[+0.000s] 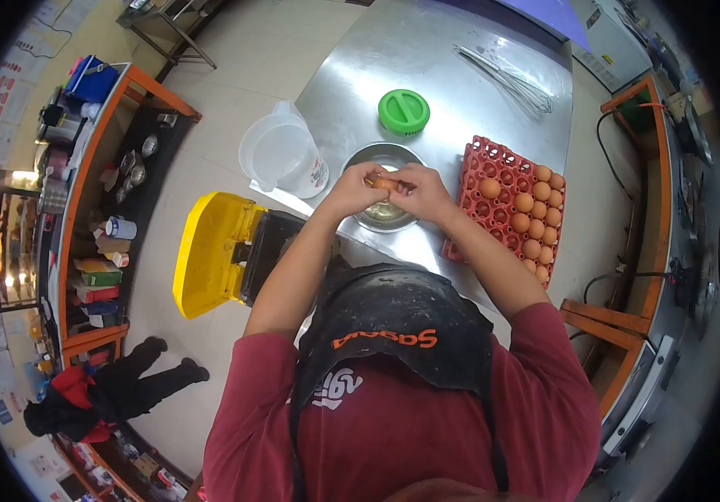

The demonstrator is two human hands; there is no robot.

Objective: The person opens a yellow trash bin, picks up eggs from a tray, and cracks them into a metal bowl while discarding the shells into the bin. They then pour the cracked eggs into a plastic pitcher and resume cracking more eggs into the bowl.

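Over a metal bowl (385, 219) with clear liquid in it, both my hands hold one brown egg (383, 183). My left hand (360, 191) grips its left side and my right hand (421, 192) its right side, the fingertips almost meeting. Whether the shell is cracked is hard to tell. To the right of the bowl, a red egg tray (477, 180) carries several brown eggs, mostly along its right side. A clear plastic jug (283, 155) stands left of the bowl, and a round green lid (403, 112) lies beyond it.
A whisk (511, 81) lies at the far right of the metal table (343, 84). Left of my arms is a bin with its yellow lid (209, 255) raised. Shelves (92, 201) line the left side, where another person (117, 389) stands. Orange-framed shelving (649, 251) is on the right.
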